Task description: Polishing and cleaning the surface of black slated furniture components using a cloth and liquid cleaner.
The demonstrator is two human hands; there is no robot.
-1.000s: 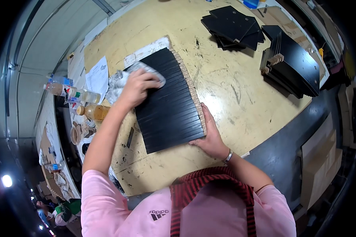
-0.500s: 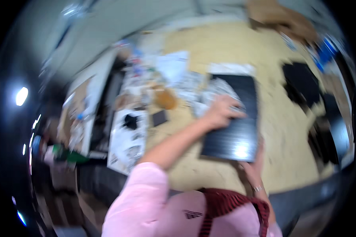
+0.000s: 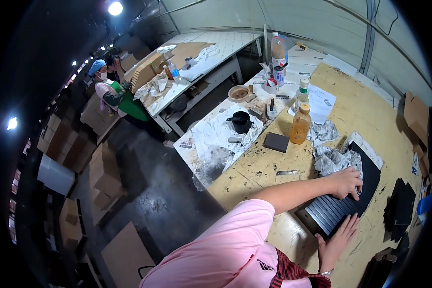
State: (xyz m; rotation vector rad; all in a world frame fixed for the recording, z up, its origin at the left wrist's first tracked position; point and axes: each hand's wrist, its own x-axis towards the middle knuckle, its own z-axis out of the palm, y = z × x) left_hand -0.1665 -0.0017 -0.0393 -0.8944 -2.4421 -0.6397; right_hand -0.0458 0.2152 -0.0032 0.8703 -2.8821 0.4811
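My left hand [image 3: 345, 182] is closed on a crumpled white cloth [image 3: 332, 161] with dark smears, pressing it onto a black ridged stack [image 3: 327, 209]. The stack looks like several thin black pieces laid side by side and lies on a white sheet [image 3: 368, 149], seen past its far end. My right hand [image 3: 338, 238] has its fingers spread along the stack's near right side. The fingertips touch that edge, and a bracelet shows at the wrist.
Left of the stack are an orange-brown bottle [image 3: 300, 126], a dark square pad [image 3: 276, 142], a metal scraper [image 3: 287, 173] and a black pot [image 3: 241, 123]. Black pieces [image 3: 399, 209] lie at the right. Beyond a second table [image 3: 211, 62], a person in a green apron [image 3: 127, 103] stands.
The view has swung left, bringing the second table and the person into sight. My left hand still holds the cloth on the stack; my right hand's spread fingers now show beside it.
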